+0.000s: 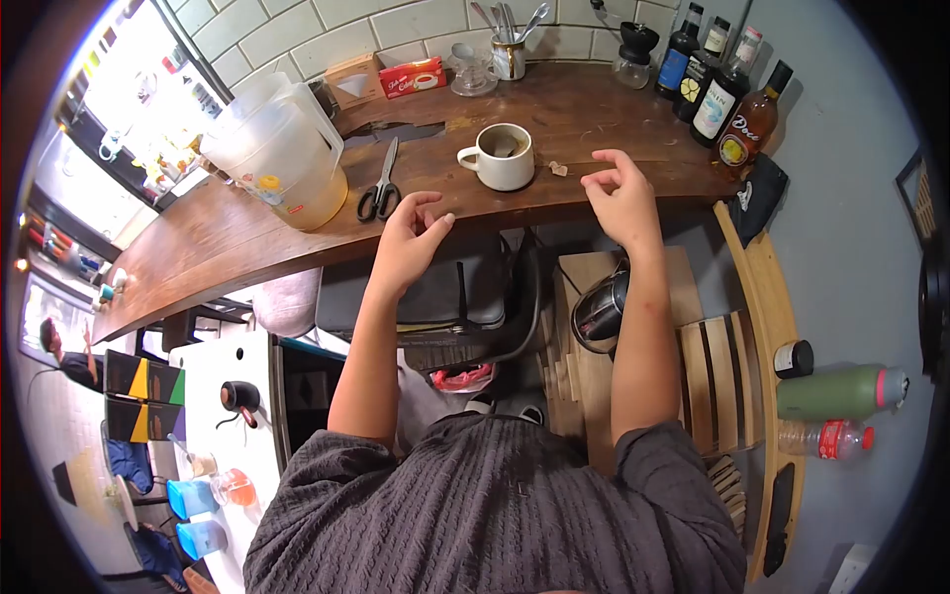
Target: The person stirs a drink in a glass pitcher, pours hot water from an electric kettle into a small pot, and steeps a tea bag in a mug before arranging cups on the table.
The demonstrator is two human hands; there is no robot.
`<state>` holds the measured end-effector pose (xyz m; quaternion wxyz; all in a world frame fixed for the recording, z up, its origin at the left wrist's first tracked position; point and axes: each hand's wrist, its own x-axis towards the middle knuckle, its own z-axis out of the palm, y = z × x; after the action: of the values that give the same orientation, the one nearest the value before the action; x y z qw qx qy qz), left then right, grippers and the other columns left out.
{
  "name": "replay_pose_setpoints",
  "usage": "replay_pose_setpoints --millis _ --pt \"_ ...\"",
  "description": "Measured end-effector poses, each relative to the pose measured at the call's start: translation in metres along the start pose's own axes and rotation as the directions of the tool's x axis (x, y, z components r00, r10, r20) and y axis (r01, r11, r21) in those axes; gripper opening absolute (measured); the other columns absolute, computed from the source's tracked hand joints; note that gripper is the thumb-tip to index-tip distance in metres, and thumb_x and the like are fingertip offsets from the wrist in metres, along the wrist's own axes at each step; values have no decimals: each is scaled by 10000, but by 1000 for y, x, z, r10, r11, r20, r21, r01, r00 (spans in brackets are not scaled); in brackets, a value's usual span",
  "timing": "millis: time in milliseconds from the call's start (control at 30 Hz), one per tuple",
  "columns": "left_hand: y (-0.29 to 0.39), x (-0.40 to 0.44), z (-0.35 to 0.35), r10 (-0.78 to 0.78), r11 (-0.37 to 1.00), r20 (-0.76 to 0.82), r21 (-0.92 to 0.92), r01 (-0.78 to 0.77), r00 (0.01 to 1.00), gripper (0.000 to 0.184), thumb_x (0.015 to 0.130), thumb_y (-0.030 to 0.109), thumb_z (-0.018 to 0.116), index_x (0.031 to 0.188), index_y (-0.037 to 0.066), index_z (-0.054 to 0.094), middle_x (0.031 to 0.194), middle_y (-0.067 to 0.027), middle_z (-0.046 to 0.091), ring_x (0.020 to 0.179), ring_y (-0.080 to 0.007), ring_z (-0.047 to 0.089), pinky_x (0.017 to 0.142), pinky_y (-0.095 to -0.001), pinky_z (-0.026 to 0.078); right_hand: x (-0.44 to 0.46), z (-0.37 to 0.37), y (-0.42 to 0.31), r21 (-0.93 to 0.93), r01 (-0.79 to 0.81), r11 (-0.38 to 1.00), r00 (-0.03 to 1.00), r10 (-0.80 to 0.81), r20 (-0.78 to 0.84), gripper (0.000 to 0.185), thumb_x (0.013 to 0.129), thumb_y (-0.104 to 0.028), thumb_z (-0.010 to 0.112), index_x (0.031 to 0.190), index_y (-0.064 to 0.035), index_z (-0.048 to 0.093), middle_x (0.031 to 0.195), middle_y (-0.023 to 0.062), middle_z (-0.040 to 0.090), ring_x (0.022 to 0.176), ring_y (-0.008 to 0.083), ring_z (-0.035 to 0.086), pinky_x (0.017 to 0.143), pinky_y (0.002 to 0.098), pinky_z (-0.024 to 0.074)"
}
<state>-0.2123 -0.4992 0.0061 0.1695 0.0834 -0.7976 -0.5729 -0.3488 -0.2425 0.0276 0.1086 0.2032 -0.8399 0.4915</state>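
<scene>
A white mug [507, 176] with its handle to the left stands near the front edge of the wooden counter, something dark inside it. Just right of the mug lies a small brownish scrap [558, 169]. My right hand [625, 201] hovers right of the scrap, fingers bent and thumb apart, with nothing visible in it. At the counter's front edge, lower left of the mug, my left hand [413, 238] is loosely curled with thumb and fingers apart, also without anything visible in it. Black-handled scissors [381, 191] lie beside it, blades pointing away.
A clear plastic pitcher [282, 163] stands left of the scissors. Behind are a red box [413, 77], a glass dripper [473, 74], a cup of spoons [509, 57] and a grinder [635, 54]. Several bottles [720, 99] line the right end. A kettle [600, 309] sits below.
</scene>
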Motion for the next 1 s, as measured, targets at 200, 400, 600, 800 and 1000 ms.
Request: replay_pose_setpoints --millis 200,400,600,800,1000 --pt "-18 -31 -3 -2 1000 -40 -3 2 999 512 770 -80 641 1243 57 503 900 20 345 718 -61 354 669 -181 355 -36 7 -17 109 -137 985 991 135 23 344 814 -192 691 1118 -66 591 763 79 682 771 249 660 762 360 485" --pt "-22 -61 -19 64 998 -109 37 -60 992 680 607 -182 441 1227 90 506 982 -31 304 762 -112 336 727 -202 359 -49 28 -15 136 -100 986 995 97 29 346 803 -207 723 1091 -55 607 657 50 595 638 193 588 655 328 473" --pt "-24 -74 -55 27 998 -186 -51 -37 982 625 612 -163 475 1189 73 525 925 -4 301 717 -87 327 670 -188 327 -54 51 -40 90 -21 996 999 19 26 326 799 -194 727 1068 -49 614 661 41 574 579 171 540 611 316 457" --pt "-35 -89 -103 12 995 -193 -99 -32 981 587 617 -149 481 1167 48 538 908 0 303 697 -76 330 660 -179 313 -70 100 -73 186 -35 982 998 23 62 327 802 -169 725 1075 -31 611 703 20 581 512 90 446 522 270 404" --pt "-57 -101 -162 18 991 -174 -125 -41 985 581 621 -147 472 1166 41 540 914 -3 305 699 -80 321 661 -174 310 -92 156 -102 217 -79 973 994 62 85 342 793 -141 733 1094 -30 614 766 24 597 521 62 444 527 241 415"
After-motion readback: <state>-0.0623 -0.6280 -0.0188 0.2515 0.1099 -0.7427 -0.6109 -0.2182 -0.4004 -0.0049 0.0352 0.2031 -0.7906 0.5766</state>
